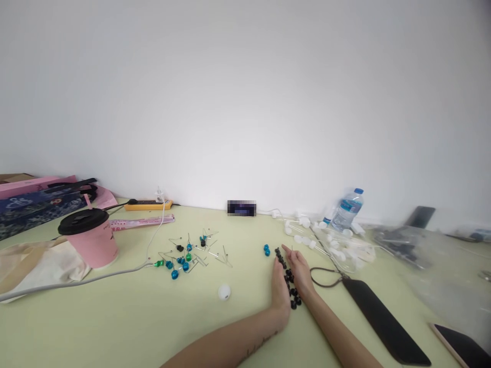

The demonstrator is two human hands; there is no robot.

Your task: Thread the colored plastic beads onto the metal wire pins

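Left hand (280, 287) and right hand (302, 273) lie open on the counter (153, 327), palms facing, hemming in a line of black beads (290, 284) between them, gripping nothing. Blue beads (266, 250) sit just beyond the fingertips at eleven o'clock.

To your left on the worktop (134, 322) stands a pink cup (94, 240) with a black lid, a cloth bag (38, 263) beside it and a yellow power strip (148, 205) behind. Blue and green pins (184, 260) lie scattered mid-worktop, with a white ball (224, 292) nearer you. Far right stand a bottle (347, 209) and a black case (383, 319).
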